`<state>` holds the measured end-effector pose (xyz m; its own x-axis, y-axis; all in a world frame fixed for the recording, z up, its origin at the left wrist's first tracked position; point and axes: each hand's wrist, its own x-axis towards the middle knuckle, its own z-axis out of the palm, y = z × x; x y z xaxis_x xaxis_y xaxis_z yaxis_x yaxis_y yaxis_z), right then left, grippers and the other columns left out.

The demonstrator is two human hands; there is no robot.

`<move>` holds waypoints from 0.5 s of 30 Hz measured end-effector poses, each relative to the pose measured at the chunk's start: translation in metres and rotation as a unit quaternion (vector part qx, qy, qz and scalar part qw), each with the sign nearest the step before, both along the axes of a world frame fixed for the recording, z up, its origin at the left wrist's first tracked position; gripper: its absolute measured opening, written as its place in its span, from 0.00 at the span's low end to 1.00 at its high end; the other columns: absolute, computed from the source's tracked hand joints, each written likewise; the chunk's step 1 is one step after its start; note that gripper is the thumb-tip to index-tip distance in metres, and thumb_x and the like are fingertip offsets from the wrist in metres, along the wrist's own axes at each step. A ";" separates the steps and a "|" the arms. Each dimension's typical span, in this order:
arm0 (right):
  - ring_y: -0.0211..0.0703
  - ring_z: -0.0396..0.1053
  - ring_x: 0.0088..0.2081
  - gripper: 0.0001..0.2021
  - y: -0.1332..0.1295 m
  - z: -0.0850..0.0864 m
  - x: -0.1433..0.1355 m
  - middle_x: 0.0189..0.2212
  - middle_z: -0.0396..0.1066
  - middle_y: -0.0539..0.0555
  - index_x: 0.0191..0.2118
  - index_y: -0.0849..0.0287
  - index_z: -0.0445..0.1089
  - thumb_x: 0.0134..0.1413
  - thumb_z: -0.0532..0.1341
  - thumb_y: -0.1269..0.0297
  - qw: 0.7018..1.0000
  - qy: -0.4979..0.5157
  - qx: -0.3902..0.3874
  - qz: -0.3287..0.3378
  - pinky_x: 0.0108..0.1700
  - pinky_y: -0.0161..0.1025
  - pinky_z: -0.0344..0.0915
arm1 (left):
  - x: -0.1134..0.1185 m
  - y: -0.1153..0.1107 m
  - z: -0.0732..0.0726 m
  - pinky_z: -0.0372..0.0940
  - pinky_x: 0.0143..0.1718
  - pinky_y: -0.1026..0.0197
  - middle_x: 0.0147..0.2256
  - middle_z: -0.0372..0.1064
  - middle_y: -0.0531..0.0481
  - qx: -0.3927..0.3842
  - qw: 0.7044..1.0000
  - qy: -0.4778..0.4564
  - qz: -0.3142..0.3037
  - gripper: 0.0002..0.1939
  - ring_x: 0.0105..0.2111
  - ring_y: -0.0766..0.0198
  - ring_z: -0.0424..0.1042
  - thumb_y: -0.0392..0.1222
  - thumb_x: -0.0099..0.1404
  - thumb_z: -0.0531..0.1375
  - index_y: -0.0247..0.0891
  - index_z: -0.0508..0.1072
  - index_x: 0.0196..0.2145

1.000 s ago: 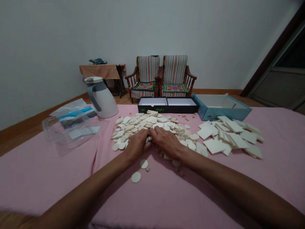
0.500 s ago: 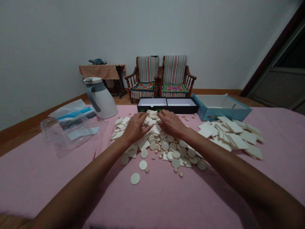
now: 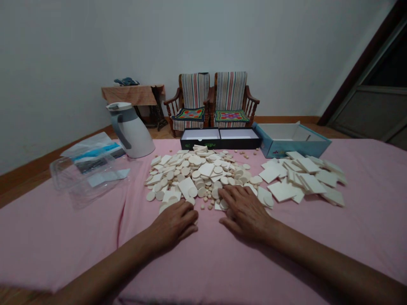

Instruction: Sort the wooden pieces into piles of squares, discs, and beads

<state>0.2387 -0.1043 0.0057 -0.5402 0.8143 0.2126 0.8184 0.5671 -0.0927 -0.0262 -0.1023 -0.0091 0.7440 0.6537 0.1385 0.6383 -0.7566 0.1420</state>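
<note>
A wide pile of pale wooden pieces spreads over the pink cloth, mixing round discs, square tiles and small cubes. At its near left edge, my left hand rests palm down with bent fingers, thumb apart, against a few discs. My right hand lies over the near right edge, fingers spread and thumb apart, covering some discs. Several small cubes sit between the two hands. Neither hand shows a piece gripped; what lies under the palms is hidden.
Behind the pile stand a black two-compartment box and a blue box. Square tiles are heaped at right. On the left are a white jug and clear plastic packaging. Two chairs stand beyond the table.
Both hands have drawn back from the far side of the pile to its near edge. The loose discs and cubes at the front are now gathered toward the pile or covered.
</note>
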 end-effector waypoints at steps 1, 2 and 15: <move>0.58 0.58 0.54 0.31 0.002 -0.001 -0.004 0.57 0.61 0.64 0.60 0.60 0.57 0.54 0.62 0.54 1.000 -0.004 0.008 -0.011 0.53 0.53 0.54 | 0.003 0.003 -0.001 0.63 0.37 0.60 0.38 0.66 0.46 0.005 1.000 -0.001 0.006 0.11 0.36 0.61 0.66 0.45 0.72 0.51 0.39 0.69 0.39; 0.57 0.59 0.52 0.28 0.004 -0.001 -0.008 0.54 0.63 0.64 0.59 0.60 0.59 0.55 0.62 0.55 1.000 -0.008 0.014 -0.021 0.52 0.52 0.55 | 0.005 0.005 -0.002 0.63 0.36 0.61 0.38 0.65 0.46 0.007 1.000 0.001 0.013 0.11 0.35 0.61 0.65 0.45 0.72 0.50 0.39 0.69 0.37; 0.53 0.61 0.42 0.13 0.017 -0.007 -0.034 0.39 0.66 0.58 0.42 0.59 0.65 0.59 0.58 0.53 0.998 -0.021 0.047 -0.029 0.44 0.48 0.55 | 0.029 0.006 0.008 0.58 0.27 0.62 0.38 0.63 0.48 0.006 0.995 0.081 0.062 0.07 0.32 0.61 0.65 0.43 0.71 0.50 0.41 0.66 0.38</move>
